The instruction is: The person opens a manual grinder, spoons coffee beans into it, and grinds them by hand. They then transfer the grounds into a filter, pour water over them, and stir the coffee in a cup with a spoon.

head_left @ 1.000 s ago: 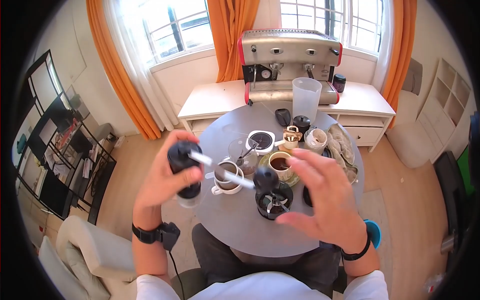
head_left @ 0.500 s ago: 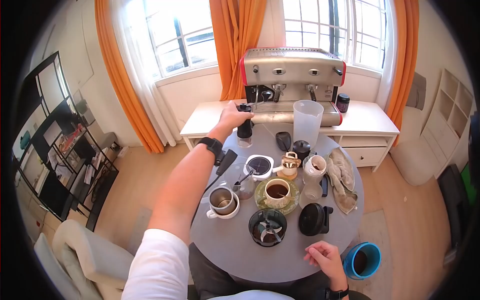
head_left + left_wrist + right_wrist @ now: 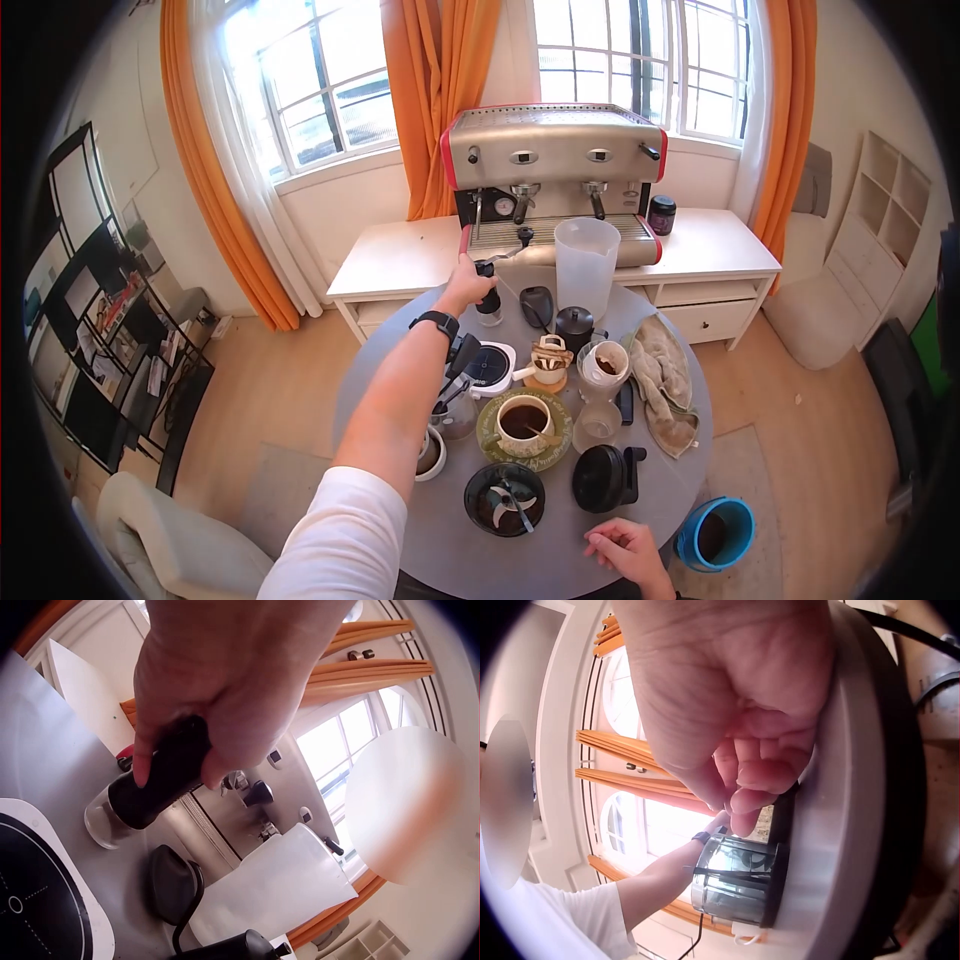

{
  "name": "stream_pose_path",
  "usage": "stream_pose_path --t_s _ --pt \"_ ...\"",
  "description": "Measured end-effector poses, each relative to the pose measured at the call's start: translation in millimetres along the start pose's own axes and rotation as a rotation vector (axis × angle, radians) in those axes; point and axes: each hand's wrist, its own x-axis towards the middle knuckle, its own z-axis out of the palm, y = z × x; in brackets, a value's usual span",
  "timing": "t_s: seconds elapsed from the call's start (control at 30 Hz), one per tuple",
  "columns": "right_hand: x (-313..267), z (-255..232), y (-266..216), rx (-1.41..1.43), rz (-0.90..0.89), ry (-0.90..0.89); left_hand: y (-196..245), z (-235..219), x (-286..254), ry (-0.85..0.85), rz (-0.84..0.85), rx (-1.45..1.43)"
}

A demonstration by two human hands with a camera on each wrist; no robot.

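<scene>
At the far left of the round table [image 3: 430,560], my left hand [image 3: 466,288] grips a hand coffee grinder [image 3: 489,306]. Its black body and clear base show in the left wrist view, the base right at the tabletop. The crank knob [image 3: 525,236] sticks out toward the espresso machine. My right hand [image 3: 626,550] is by the near edge, fingers loosely curled round nothing. Closest to it are a black lid [image 3: 598,478] with a handle and a clear chopper bowl [image 3: 731,874]. Blades [image 3: 498,508] and dark contents show inside that bowl.
A coffee cup [image 3: 524,416] stands on a green plate [image 3: 491,446] mid-table. Around it are a white scale [image 3: 492,368], a dripper [image 3: 549,358], a tall plastic jug [image 3: 586,265] and a cloth [image 3: 660,375]. The espresso machine [image 3: 555,150] sits behind; a blue bucket [image 3: 728,530] stands on the floor.
My left hand has carried the grinder from above the near left side to the far side and lowered it. My right hand has dropped back to the near edge.
</scene>
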Motion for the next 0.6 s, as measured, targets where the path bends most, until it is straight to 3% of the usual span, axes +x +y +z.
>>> stream_pose_path --t_s 0.13,0.23,0.47,0.53,0.6 --pt "1 1 -4 0.011 0.012 0.021 -4 8 0 -0.042 0.046 -0.062" --pt "1 3 -3 0.060 -0.012 0.001 -2 13 2 -0.085 -0.049 -0.038" --pt "-1 6 2 0.048 -0.037 0.019 1 1 7 -0.134 -0.047 0.078" --pt "0 6 3 0.023 -0.056 0.014 -2 -5 16 0.097 0.172 0.149" --pt "0 6 6 0.017 -0.061 0.009 5 -21 14 0.057 0.173 0.200"
